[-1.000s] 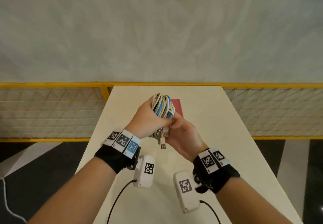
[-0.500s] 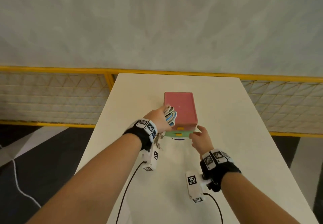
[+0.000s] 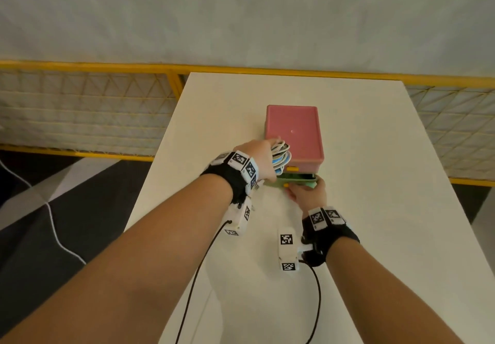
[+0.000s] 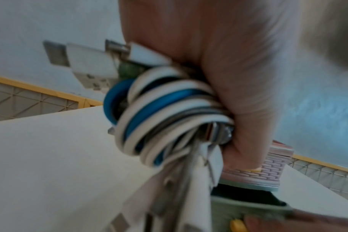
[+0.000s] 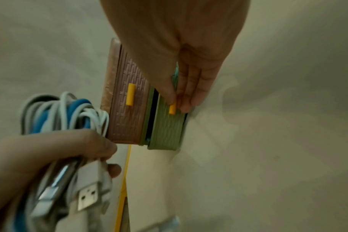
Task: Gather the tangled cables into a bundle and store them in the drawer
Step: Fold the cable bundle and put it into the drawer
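My left hand (image 3: pixel 261 160) grips a coiled bundle of white and blue cables (image 3: pixel 280 156) (image 4: pixel 161 116) (image 5: pixel 68 113), held against the left front corner of a small pink drawer box (image 3: pixel 293 131). USB plugs (image 5: pixel 87 199) hang below the fist. My right hand (image 3: pixel 308 195) pinches the yellow handle (image 5: pixel 172 108) of the green lower drawer (image 3: pixel 297 181) (image 5: pixel 167 125). That drawer stands pulled out a little, with a dark gap showing behind its front. The pink upper drawer (image 5: pixel 129 109) with its own yellow handle (image 3: pixel 292 168) is closed.
The box stands mid-table on a white table (image 3: pixel 375 182). A yellow-framed mesh fence (image 3: pixel 80 107) runs behind and beside the table, with a pale wall beyond. Black cords (image 3: pixel 317 298) trail from the wrist cameras over the near tabletop.
A second ago both hands held the bundle up near my chest. The left hand has carried it down to the box; the right hand let go, took the green drawer's handle and drew it out slightly.
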Demonstrator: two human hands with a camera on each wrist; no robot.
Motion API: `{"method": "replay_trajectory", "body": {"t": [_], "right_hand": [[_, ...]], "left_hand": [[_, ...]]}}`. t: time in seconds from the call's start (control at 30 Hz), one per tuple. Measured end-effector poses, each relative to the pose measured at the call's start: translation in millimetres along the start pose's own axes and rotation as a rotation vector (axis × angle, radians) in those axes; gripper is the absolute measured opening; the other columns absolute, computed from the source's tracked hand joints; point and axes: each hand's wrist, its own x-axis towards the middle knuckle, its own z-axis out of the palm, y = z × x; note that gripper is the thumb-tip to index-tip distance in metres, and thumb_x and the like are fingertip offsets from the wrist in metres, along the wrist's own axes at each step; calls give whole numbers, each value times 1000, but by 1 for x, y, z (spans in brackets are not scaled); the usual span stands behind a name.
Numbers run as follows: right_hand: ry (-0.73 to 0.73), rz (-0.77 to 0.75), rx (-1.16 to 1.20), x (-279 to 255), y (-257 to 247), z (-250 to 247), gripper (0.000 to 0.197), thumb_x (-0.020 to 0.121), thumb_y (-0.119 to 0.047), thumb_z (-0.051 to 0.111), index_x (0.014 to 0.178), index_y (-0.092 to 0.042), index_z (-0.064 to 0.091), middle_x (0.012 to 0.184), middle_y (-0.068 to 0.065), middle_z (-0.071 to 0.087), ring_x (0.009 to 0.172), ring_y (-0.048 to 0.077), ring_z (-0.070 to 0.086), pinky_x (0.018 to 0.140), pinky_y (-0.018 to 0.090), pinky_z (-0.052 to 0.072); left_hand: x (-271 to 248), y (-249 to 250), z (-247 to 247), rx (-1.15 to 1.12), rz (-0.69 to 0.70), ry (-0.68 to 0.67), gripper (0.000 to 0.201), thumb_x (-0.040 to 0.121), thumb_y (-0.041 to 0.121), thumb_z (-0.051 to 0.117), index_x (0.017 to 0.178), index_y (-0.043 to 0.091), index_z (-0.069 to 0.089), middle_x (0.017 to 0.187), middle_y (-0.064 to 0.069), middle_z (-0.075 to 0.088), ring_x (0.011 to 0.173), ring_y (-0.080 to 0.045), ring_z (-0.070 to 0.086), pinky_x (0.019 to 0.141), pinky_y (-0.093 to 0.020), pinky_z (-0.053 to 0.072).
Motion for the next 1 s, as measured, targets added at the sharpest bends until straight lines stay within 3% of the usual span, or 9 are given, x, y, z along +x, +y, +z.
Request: {"method": "replay_trajectory", "body": {"t": [0.1, 0.2, 0.3, 0.43, 0.53, 0.7, 0.8, 0.9, 1.0], "right_hand": [[-5, -17, -83, -22, 13, -13, 61, 69, -25, 73, 121, -13, 44, 116, 19, 60, 97, 33, 61, 90, 47, 50], [96, -61, -301, -30, 3, -27, 67, 78, -33, 60, 138, -15, 38, 132, 14, 38, 116, 31, 45, 102, 40, 35], [67, -206, -401, -17, -13, -29, 70, 85, -21, 60, 146, -10, 26, 140, 15, 28, 126, 30, 40, 109, 36, 30], [-96, -322, -482, -11, -15, -27, 75, 86, 9, 40, 150, -8, 6, 148, 12, 30, 136, 27, 33, 108, 27, 28], [-152, -350, -466, -31, -5, -35, 75, 88, 9, 39, 150, -12, 3, 140, 4, 39, 125, 19, 42, 96, 18, 32], [-184, -407, -450, -47, 28, -48, 75, 92, 1, 44, 150, -13, -1, 145, 6, 37, 128, 19, 43, 100, 21, 30], [-202, -395, -458, -43, 30, -49, 79, 92, 1, 44, 150, -18, -6, 149, 7, 35, 127, 24, 47, 103, 28, 35], [-221, -427, -424, -44, 30, -51, 84, 93, -7, 46, 148, -27, -15, 151, 7, 31, 127, 16, 45, 106, 31, 35], [-254, -513, -434, -46, 27, -54, 86, 90, -14, 43, 143, -44, -19, 158, 4, 14, 139, 11, 27, 113, 32, 29]], "left_hand": [[-2, 2, 0, 19, -11, -4, 102, 71, 24, 76, 153, 36, 18, 128, 5, 62, 100, -24, 64, 73, -28, 50], [-1, 2, 2, 31, -14, -11, 103, 70, 24, 76, 153, 37, 17, 126, 4, 64, 100, -25, 65, 80, -32, 55], [0, 2, 4, 36, -19, -13, 103, 71, 25, 75, 154, 36, 16, 125, 3, 64, 101, -25, 64, 84, -35, 55], [-2, 5, 4, 27, -30, -15, 102, 72, 24, 75, 154, 35, 15, 124, 2, 64, 101, -25, 64, 84, -35, 55], [-8, 9, 5, -10, -59, -22, 98, 72, 24, 75, 152, 35, 20, 120, 3, 64, 97, -25, 64, 80, -33, 55], [-38, 32, 14, -161, -26, 244, 51, 74, 27, 73, 119, 22, 49, 90, 0, 65, 79, -25, 62, 68, -32, 51], [-34, 54, 27, -313, -70, 101, 36, 69, 25, 76, 100, 16, 58, 82, 2, 64, 76, -20, 64, 66, -31, 54], [-9, 68, 49, -260, -197, -81, 29, 69, 23, 77, 67, 12, 50, 66, 0, 56, 61, -20, 57, 48, -23, 42], [9, 71, 73, -103, -259, -164, 25, 81, 24, 71, 73, 11, 53, 78, -3, 60, 71, -22, 58, 57, -25, 44]]}}
